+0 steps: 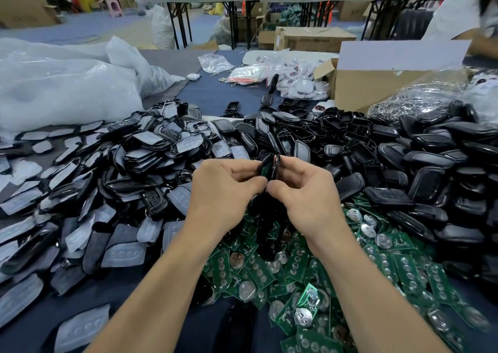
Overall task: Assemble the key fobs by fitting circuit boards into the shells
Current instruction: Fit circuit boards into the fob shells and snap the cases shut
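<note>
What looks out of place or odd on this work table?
No damage shows. One white fob lies alone on the blue cloth, apart from the heap of white fobs by the cardboard box; a white-and-red piece sits at the far edge of the black shells.

A green board (266,169) and a black shell (276,167) stand on edge, side by side and touching. The left hand (226,188) pinches the board and the right hand (304,191) pinches the shell. Beneath them lies a heap of green boards (299,269), many showing round silver cells. Black shell halves (409,164) are piled on the right, and film-covered shells (121,180) on the left.
</note>
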Tool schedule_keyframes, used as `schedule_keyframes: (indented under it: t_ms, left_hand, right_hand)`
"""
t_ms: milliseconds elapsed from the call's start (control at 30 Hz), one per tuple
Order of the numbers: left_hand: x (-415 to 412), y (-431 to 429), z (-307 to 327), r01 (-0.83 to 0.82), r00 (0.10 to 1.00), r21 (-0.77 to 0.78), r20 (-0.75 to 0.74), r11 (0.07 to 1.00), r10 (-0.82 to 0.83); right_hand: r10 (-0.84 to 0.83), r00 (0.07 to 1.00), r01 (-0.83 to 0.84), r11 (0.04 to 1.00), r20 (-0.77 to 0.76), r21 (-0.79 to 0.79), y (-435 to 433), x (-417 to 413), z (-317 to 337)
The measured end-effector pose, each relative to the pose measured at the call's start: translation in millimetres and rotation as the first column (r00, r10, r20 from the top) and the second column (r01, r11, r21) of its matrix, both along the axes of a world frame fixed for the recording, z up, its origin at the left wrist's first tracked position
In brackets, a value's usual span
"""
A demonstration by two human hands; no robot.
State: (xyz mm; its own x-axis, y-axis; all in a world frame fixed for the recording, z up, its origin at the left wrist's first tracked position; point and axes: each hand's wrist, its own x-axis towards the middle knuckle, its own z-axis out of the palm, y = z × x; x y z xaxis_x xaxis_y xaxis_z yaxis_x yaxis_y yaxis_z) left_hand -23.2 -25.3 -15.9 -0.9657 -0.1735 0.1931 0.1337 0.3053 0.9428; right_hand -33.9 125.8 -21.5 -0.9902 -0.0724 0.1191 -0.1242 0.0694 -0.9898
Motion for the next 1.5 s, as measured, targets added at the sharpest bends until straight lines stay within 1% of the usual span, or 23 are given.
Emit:
schedule_keyframes:
  t_ms: [67, 167, 267, 400, 500, 600, 700, 833, 967, 1200, 1367, 1500]
  left_hand:
    - [-0.4, 2.1, -1.0, 0.026, 1.000, -0.002, -0.004, 1.000, -0.026]
    - [-0.6, 3.7, -2.8, 0.020, 1.000, 0.018, 0.001, 1.000, -0.020]
    - [-1.3, 4.2, -2.1, 0.026, 1.000, 0.027, 0.016, 0.999, -0.026]
    - [-0.6, 5.8, 1.1, 0.049, 0.999, 0.018, -0.012, 0.999, -0.049]
    - [-1.2, 4.8, -1.2, 0.045, 0.999, 0.004, -0.025, 0.999, -0.045]
    - [-1.7, 2.4, -1.7, 0.034, 0.999, 0.038, 0.001, 0.999, -0.034]
    - [-2.4, -1.2, -1.0, 0.037, 0.999, -0.009, -0.016, 0.999, -0.037]
    - [-3.6, -8.5, 0.6, 0.097, 0.995, 0.076, -0.031, 0.992, -0.095]
    - [-4.6, -10.3, 0.9, 0.116, 0.993, 0.108, -0.009, 0.987, -0.116]
    - [-4.5, -11.9, 2.8, 0.142, 0.990, 0.092, -0.038, 0.986, -0.139]
    - [-3.6, -11.3, 4.9, 0.132, 0.990, 0.066, -0.049, 0.989, -0.129]
    - [-4.7, -12.2, 4.9, 0.119, 0.991, 0.051, -0.060, 0.992, -0.116]
  right_hand:
    - [-0.041, 0.997, 0.046, 0.997, -0.063, 0.068, 0.2, 0.5, 0.2]
    - [-0.075, 0.990, 0.090, 0.988, -0.120, 0.128, 0.1, 1.1, -0.2]
    - [-0.090, 0.985, 0.118, 0.975, -0.150, 0.190, -0.9, 3.3, -1.1]
    - [-0.074, 0.978, 0.127, 0.953, -0.195, 0.276, -2.3, 7.1, 0.0]
    - [-0.068, 0.979, 0.129, 0.939, -0.194, 0.320, -2.8, 7.7, 1.7]
    - [-0.038, 0.982, 0.099, 0.939, -0.187, 0.329, -1.2, 7.3, 2.8]
    - [-0.023, 0.981, 0.087, 0.939, -0.192, 0.332, 1.2, 6.8, 3.4]
    - [-0.017, 0.981, 0.081, 0.943, -0.195, 0.322, 1.8, 7.5, 2.2]
    - [-0.003, 0.978, 0.073, 0.941, -0.208, 0.331, 2.5, 6.9, -0.5]
    - [-0.002, 0.980, 0.062, 0.954, -0.200, 0.292, 2.9, 5.6, -5.3]
    - [0.027, 0.985, 0.022, 0.961, -0.172, 0.276, 2.8, 3.8, -7.9]
    - [0.072, 0.989, -0.041, 0.971, -0.127, 0.235, 3.6, 1.3, -8.7]
